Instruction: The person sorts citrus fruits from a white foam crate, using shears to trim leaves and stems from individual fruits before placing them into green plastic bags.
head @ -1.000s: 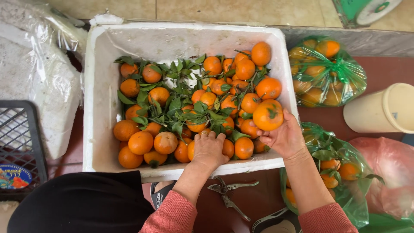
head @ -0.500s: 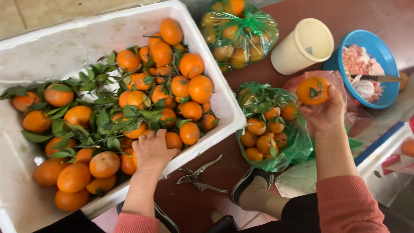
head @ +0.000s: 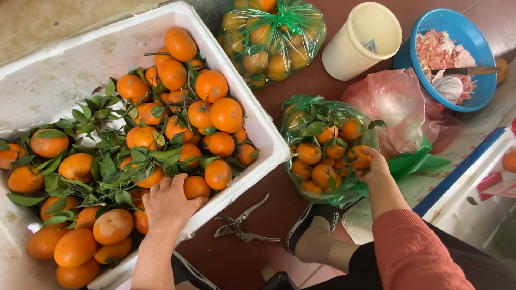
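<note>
A white foam box (head: 252,121) holds several oranges (head: 226,114) with green leaves. My left hand (head: 171,203) rests on the fruit near the box's front edge, fingers curled over an orange (head: 195,187). My right hand (head: 373,167) is at the mouth of an open green plastic bag (head: 328,188) of oranges, closed on one orange (head: 359,157) at the bag's right edge.
Metal pruning shears (head: 242,225) lie on the dark red floor below the box. A tied green bag of oranges (head: 271,37), a cream bucket (head: 363,42), a pink bag (head: 398,104) and a blue bowl (head: 457,53) with a knife sit beyond. A white crate (head: 473,198) is at right.
My right hand carried an orange from the box rightward and lowered it into the open green bag. My left hand stayed on the fruit in the box.
</note>
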